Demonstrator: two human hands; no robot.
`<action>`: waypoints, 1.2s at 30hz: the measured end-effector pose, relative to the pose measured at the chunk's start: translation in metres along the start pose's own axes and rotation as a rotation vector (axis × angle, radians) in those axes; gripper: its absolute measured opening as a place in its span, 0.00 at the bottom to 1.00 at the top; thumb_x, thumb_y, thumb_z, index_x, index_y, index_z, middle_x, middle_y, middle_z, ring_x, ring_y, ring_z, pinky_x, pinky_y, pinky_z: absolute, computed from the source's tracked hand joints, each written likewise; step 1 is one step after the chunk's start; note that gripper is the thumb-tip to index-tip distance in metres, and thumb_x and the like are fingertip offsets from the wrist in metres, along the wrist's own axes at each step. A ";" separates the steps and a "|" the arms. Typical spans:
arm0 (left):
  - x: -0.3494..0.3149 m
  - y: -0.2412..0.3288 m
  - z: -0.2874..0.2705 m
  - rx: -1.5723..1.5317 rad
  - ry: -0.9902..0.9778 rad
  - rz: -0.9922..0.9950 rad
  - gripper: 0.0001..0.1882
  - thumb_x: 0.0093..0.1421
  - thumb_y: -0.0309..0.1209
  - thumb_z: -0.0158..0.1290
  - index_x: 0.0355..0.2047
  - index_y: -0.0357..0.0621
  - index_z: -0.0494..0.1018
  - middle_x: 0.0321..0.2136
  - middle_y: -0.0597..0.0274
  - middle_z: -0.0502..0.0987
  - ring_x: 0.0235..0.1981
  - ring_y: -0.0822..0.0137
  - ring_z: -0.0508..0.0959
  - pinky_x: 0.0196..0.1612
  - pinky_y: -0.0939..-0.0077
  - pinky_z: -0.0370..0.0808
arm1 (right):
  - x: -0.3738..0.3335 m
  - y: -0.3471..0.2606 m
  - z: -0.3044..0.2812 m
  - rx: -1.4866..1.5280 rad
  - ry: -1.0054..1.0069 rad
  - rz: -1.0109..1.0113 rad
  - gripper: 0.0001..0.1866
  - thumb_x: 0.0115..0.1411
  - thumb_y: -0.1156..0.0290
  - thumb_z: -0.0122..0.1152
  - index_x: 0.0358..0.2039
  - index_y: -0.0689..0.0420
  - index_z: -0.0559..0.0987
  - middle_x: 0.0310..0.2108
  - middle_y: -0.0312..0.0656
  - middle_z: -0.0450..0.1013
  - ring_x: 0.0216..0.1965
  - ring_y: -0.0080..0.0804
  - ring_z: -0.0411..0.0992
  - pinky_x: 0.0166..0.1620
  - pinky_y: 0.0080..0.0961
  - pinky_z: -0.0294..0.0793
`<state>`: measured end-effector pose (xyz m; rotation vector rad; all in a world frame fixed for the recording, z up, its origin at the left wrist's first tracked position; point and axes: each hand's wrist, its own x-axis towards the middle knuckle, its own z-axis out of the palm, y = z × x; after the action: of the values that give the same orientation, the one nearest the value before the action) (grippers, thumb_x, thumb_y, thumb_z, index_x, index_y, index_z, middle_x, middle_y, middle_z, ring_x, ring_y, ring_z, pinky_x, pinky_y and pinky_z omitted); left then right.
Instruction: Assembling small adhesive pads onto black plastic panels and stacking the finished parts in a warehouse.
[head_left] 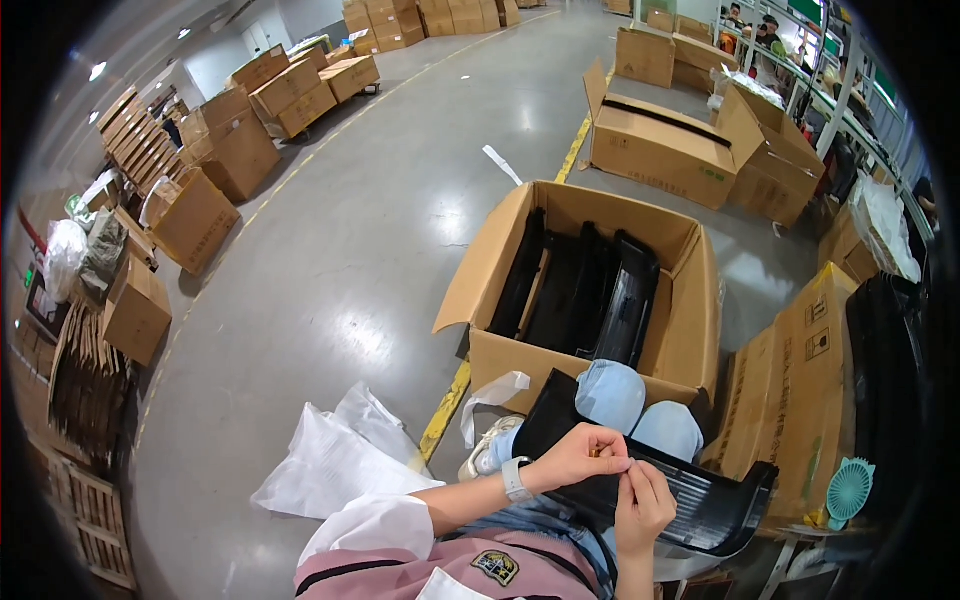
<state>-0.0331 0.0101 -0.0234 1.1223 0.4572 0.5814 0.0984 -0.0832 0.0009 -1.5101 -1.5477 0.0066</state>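
My left hand [575, 462], with a pale watch on its wrist, is closed in a pinch over my lap. Fingertip to fingertip with it, my right hand [645, 507] is also pinched. Whatever lies between the fingers is too small to make out. Beneath both hands a long, glossy black plastic panel [722, 515] rests across my lap, tilted down toward the right, partly covered by my knees and hands. Just ahead of my knees stands an open cardboard carton [530, 368] holding several similar black panels [565, 295] on edge.
White plastic sheets [345, 460] lie on the floor at left, beside a yellow floor line [445, 410]. A large carton [790, 390] and a turquoise fan-shaped object [850, 490] are close at right. More open cartons [660, 150] stand ahead; stacked boxes line the far left.
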 end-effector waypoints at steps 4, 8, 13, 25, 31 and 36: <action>0.005 0.000 0.001 0.013 0.058 0.021 0.05 0.58 0.27 0.56 0.29 0.38 0.74 0.26 0.71 0.74 0.30 0.83 0.70 0.33 0.87 0.68 | 0.005 0.001 0.005 0.030 0.016 0.101 0.10 0.46 0.84 0.62 0.32 0.64 0.79 0.31 0.49 0.75 0.33 0.43 0.76 0.37 0.29 0.75; 0.002 0.013 0.000 0.144 0.145 0.024 0.04 0.57 0.26 0.55 0.28 0.37 0.73 0.24 0.72 0.73 0.28 0.83 0.69 0.31 0.88 0.66 | 0.014 0.003 0.012 0.193 0.061 0.096 0.13 0.45 0.88 0.62 0.34 0.65 0.79 0.33 0.47 0.75 0.33 0.40 0.76 0.37 0.27 0.76; 0.014 0.010 0.004 0.130 0.120 -0.003 0.06 0.57 0.27 0.56 0.28 0.37 0.74 0.18 0.77 0.67 0.21 0.85 0.60 0.23 0.89 0.56 | 0.013 0.014 0.007 0.151 0.089 0.121 0.14 0.44 0.88 0.62 0.34 0.65 0.79 0.34 0.46 0.75 0.31 0.38 0.76 0.34 0.24 0.76; 0.009 0.003 0.009 0.111 0.084 -0.061 0.06 0.57 0.28 0.56 0.29 0.36 0.75 0.18 0.74 0.69 0.21 0.84 0.62 0.23 0.88 0.57 | -0.001 0.022 0.002 0.165 0.061 0.027 0.14 0.44 0.86 0.65 0.34 0.66 0.78 0.35 0.48 0.75 0.32 0.39 0.76 0.34 0.26 0.78; 0.012 0.002 0.009 0.087 0.091 -0.065 0.05 0.57 0.27 0.56 0.29 0.37 0.75 0.18 0.75 0.69 0.21 0.85 0.62 0.23 0.89 0.57 | 0.001 0.027 0.005 0.188 0.067 0.029 0.14 0.43 0.87 0.64 0.34 0.66 0.78 0.33 0.47 0.74 0.30 0.39 0.75 0.32 0.24 0.76; 0.018 0.000 0.013 0.070 0.149 -0.171 0.06 0.57 0.26 0.53 0.24 0.38 0.72 0.18 0.75 0.69 0.20 0.86 0.63 0.22 0.89 0.57 | -0.001 0.034 -0.001 -0.014 0.007 -0.016 0.16 0.42 0.87 0.63 0.35 0.64 0.79 0.29 0.44 0.72 0.27 0.37 0.73 0.28 0.25 0.74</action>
<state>-0.0118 0.0125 -0.0194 1.0980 0.7000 0.5039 0.1247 -0.0763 -0.0188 -1.5066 -1.5569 -0.0190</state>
